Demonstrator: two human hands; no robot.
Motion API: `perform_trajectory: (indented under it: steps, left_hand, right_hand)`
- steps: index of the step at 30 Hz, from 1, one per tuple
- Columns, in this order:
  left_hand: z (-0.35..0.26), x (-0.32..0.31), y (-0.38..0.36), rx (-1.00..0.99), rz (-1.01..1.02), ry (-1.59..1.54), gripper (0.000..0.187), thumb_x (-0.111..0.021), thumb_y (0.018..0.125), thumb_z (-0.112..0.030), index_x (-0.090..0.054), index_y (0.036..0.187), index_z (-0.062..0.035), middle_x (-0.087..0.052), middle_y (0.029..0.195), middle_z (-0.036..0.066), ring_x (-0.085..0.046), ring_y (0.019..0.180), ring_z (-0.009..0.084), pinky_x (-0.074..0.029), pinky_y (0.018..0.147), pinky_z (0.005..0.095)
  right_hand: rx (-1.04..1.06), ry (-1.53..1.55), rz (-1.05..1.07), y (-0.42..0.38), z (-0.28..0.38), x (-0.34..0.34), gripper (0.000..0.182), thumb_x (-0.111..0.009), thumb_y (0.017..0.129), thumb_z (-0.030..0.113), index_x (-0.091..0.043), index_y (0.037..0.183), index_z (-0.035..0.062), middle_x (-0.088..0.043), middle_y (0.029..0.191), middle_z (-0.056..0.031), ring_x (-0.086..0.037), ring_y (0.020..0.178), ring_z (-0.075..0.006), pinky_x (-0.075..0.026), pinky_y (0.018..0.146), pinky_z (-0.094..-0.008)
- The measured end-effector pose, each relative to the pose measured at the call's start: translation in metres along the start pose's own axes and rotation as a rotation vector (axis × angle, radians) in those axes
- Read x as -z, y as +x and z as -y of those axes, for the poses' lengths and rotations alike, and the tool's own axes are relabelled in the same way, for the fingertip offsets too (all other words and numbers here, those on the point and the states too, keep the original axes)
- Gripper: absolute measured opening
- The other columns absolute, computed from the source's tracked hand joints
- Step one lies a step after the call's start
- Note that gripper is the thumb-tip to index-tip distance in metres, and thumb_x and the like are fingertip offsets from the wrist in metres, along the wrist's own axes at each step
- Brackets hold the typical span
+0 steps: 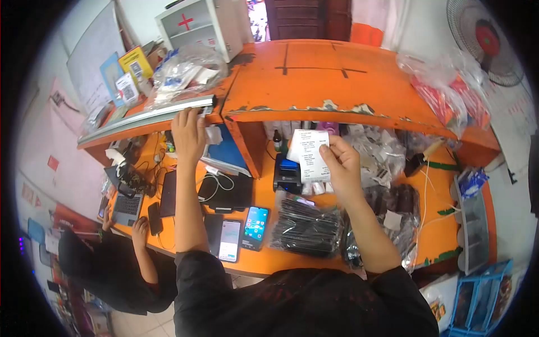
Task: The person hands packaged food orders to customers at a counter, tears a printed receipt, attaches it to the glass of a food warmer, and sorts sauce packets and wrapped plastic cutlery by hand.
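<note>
My right hand (343,163) pinches a printed paper receipt (312,154) between thumb and fingers, holding it upright over the desk. A second sheet edge shows behind it at the left. My left hand (189,135) is raised to the counter's upper ledge, its fingers bent at the end of a long metal bar (151,114). What those fingers close on, if anything, is hidden. A small black-and-blue device (288,173) stands just below the receipt. Bagged dark flat packets (306,224) lie beneath my right forearm.
Two lit phones, one white-screened (229,241) and one blue-screened (255,227), lie on the orange desk. A black laptop-like slab (236,191) bears a white cable. At left, another person's hands rest by a laptop (127,206) and a phone (155,219). A raised orange counter (331,78) stands ahead.
</note>
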State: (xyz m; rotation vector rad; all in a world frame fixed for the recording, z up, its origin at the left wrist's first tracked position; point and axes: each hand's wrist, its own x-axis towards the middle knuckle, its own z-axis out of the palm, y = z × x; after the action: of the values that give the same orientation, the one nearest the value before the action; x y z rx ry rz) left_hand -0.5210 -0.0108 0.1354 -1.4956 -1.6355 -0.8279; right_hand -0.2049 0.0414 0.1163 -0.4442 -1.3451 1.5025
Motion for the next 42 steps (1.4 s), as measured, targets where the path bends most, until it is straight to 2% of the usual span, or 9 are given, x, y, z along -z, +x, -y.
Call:
perform_trajectory:
  steps: [12, 15, 17, 19, 21, 24, 28, 33, 42]
  left_hand:
    - [-0.018, 0.009, -0.003, -0.006, -0.042, 0.292, 0.029, -0.043, 0.085, -0.024, -0.050, 0.105, -0.0050, -0.049, 0.106, 0.012, -0.041, 0.101, 0.0283, -0.027, 0.090, 0.0418]
    - [-0.069, 0.023, -0.008, 0.151, -0.221, -0.044, 0.031, -0.039, 0.087, -0.028, -0.054, 0.099, -0.0031, -0.053, 0.099, 0.012, -0.045, 0.096, 0.0264, -0.030, 0.087, 0.0386]
    - [-0.119, 0.030, -0.026, 0.319, 0.187, -0.995, 0.040, -0.033, 0.089, -0.034, -0.058, 0.091, -0.0027, -0.056, 0.091, 0.011, -0.048, 0.090, 0.0239, -0.033, 0.083, 0.0356]
    - [-0.171, 0.023, -0.038, 0.138, 0.891, -1.504, 0.065, -0.020, 0.088, -0.052, -0.052, 0.106, 0.0014, -0.055, 0.104, 0.014, -0.049, 0.100, 0.0254, -0.031, 0.092, 0.0357]
    - [-0.240, 0.014, -0.053, 0.540, 0.995, -1.910, 0.065, -0.025, 0.087, -0.052, -0.040, 0.120, 0.0013, -0.048, 0.116, 0.016, -0.047, 0.106, 0.0267, -0.033, 0.093, 0.0362]
    - [-0.310, 0.020, -0.023, 0.436, 1.175, -2.650, 0.051, -0.043, 0.087, -0.031, -0.031, 0.126, -0.0008, -0.046, 0.118, 0.017, -0.050, 0.104, 0.0258, -0.041, 0.088, 0.0364]
    - [-0.395, 0.040, -0.024, 0.450, 1.372, -2.825, 0.049, -0.044, 0.086, -0.027, -0.029, 0.126, -0.0032, -0.048, 0.113, 0.019, -0.054, 0.096, 0.0288, -0.044, 0.084, 0.0416]
    - [-0.493, 0.119, -0.057, 0.167, 1.842, -3.075, 0.048, -0.042, 0.087, -0.029, -0.028, 0.127, -0.0057, -0.050, 0.110, 0.018, -0.056, 0.090, 0.0272, -0.046, 0.081, 0.0395]
    - [-0.605, 0.419, -0.216, -0.537, 2.941, -2.713, 0.047, -0.033, 0.090, -0.034, -0.030, 0.126, -0.0035, -0.052, 0.108, 0.017, -0.057, 0.090, 0.0265, -0.047, 0.081, 0.0396]
  right_hand:
    - [0.142, -0.154, -0.103, -0.028, 0.011, 0.018, 0.017, -0.046, 0.086, 0.005, -0.053, 0.098, -0.0040, -0.061, 0.085, -0.0078, -0.055, 0.074, -0.0070, -0.043, 0.065, -0.0202]
    - [0.128, -0.144, -0.112, -0.043, 0.019, 0.019, 0.018, -0.047, 0.085, 0.006, -0.053, 0.100, -0.0038, -0.061, 0.087, -0.0075, -0.055, 0.075, -0.0080, -0.043, 0.066, -0.0199]
    - [0.155, -0.138, -0.156, -0.057, 0.021, 0.021, 0.018, -0.046, 0.085, 0.005, -0.053, 0.099, -0.0035, -0.061, 0.085, -0.0072, -0.055, 0.075, -0.0079, -0.043, 0.066, -0.0197]
    - [0.126, -0.169, -0.207, -0.077, 0.027, 0.022, 0.018, -0.046, 0.085, 0.004, -0.051, 0.101, -0.0036, -0.061, 0.083, -0.0075, -0.056, 0.072, -0.0077, -0.043, 0.064, -0.0195]
    - [0.105, -0.224, -0.280, -0.101, 0.041, 0.026, 0.019, -0.046, 0.085, 0.003, -0.049, 0.102, -0.0037, -0.061, 0.081, -0.0078, -0.056, 0.069, -0.0075, -0.043, 0.061, -0.0192]
    - [0.055, -0.306, -0.441, -0.150, 0.059, 0.038, 0.036, -0.049, 0.080, -0.003, -0.029, 0.110, 0.0035, -0.060, 0.076, -0.0120, -0.057, 0.066, -0.0096, -0.043, 0.057, -0.0184]
    - [0.084, -0.319, -0.730, -0.224, 0.089, 0.039, 0.049, -0.050, 0.078, -0.007, -0.020, 0.114, 0.0045, -0.060, 0.080, -0.0138, -0.058, 0.069, -0.0123, -0.045, 0.057, -0.0210]
    - [0.073, -0.464, -1.039, -0.342, 0.125, 0.016, 0.052, -0.050, 0.078, -0.007, -0.019, 0.119, 0.0027, -0.060, 0.084, -0.0156, -0.059, 0.076, -0.0140, -0.045, 0.061, -0.0219]
    - [0.299, -0.728, -1.764, -0.602, 0.171, -0.110, 0.051, -0.050, 0.078, -0.007, -0.021, 0.119, 0.0022, -0.059, 0.089, -0.0152, -0.057, 0.081, -0.0124, -0.044, 0.062, -0.0206]
